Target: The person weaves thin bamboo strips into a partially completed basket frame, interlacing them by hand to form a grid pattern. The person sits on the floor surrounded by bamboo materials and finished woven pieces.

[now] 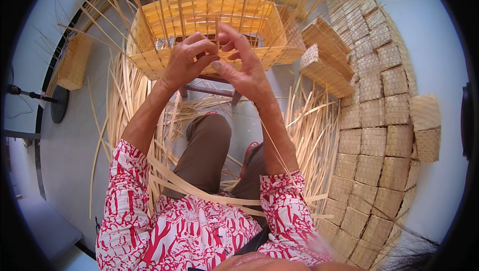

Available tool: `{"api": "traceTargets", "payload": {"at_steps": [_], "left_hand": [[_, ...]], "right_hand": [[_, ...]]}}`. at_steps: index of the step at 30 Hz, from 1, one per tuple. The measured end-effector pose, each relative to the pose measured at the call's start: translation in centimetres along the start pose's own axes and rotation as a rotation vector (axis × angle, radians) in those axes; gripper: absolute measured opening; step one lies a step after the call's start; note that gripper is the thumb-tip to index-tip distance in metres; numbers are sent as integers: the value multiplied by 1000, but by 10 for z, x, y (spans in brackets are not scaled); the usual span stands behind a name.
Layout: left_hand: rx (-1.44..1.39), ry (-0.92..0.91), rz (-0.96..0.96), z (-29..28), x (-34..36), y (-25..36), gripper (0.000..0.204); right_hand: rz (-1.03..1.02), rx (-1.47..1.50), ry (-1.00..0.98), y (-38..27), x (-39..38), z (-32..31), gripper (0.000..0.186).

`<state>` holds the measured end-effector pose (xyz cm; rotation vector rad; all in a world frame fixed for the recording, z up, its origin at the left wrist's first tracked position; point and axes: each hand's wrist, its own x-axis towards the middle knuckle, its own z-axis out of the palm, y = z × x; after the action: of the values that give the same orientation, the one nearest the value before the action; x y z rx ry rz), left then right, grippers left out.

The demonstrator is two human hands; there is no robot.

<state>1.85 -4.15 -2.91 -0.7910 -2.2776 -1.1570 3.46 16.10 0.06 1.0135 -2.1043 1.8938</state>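
A yellow woven basket [207, 4] rests on its base in front of me, with long upright stakes rising from its rim. At its near wall my left hand [187, 61] is closed, thumb and fingertips pinched at the edge beside a stake. Close by, my right hand [242, 64] curls around the same spot, thumb tip almost meeting the left fingertips and forefinger raised along a stake. A thin strip [273, 144] trails over my right forearm, seemingly from the fingers; the exact grip is hidden. Under the basket stands a dark wooden stool [214, 90].
Loose pale strips [312, 136] lie on the floor on both sides of my legs. Finished woven boxes [374, 116] are stacked along the right wall. More woven boxes [327, 69] stand right of the basket. At far left are another woven box [75, 61] and a round black stand base [60, 104].
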Motion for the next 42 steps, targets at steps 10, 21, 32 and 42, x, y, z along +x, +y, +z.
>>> {"api": "traceTargets", "payload": {"at_steps": [10, 21, 32, 42], "left_hand": [[-25, -2, 21, 7, 2, -2, 12], [-237, 94, -178, 12, 7, -13, 9], [233, 205, -58, 29, 16, -3, 6], [565, 82, -30, 34, 10, -6, 17]], "right_hand": [[134, 3, 575, 5, -10, -12, 24], [126, 117, 597, 37, -24, -20, 28], [-7, 12, 546, 36, -26, -14, 22], [-8, 57, 597, 29, -28, -30, 37]]}}
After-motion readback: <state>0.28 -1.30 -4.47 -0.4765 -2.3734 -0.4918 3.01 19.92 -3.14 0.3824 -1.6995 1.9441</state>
